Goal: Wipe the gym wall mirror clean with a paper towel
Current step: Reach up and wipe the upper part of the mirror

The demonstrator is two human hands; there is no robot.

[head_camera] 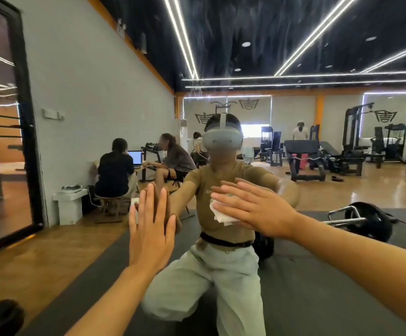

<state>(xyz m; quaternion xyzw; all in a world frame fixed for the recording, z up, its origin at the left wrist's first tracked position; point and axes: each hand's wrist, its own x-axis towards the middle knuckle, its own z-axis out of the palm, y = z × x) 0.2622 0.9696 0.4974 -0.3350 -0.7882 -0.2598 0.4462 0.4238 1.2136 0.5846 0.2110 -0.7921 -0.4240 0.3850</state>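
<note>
Two hands are flat against the mirror [245, 57], which fills nearly the whole frame. The right hand [257, 207], right of centre, has its fingers straight and spread, pressing a crumpled white paper towel [221, 212] onto the glass; the towel shows below and left of the fingers. The left hand [151, 229], left of centre, rests open with fingers straight and pointing up, its palm apparently braced on the glass and holding nothing.

Streaks and smears still cloud the upper part of the frame, across the reflected dark ceiling, so much of the wiping looks undone.

To wipe well, I judge that the right palm should keep even pressure over the whole towel, moving in overlapping strokes so no strip is missed. Refolding to a fresh face would likely avoid dragging dirt around. The bracing left palm may leave its own print, so that patch needs a pass too.
</note>
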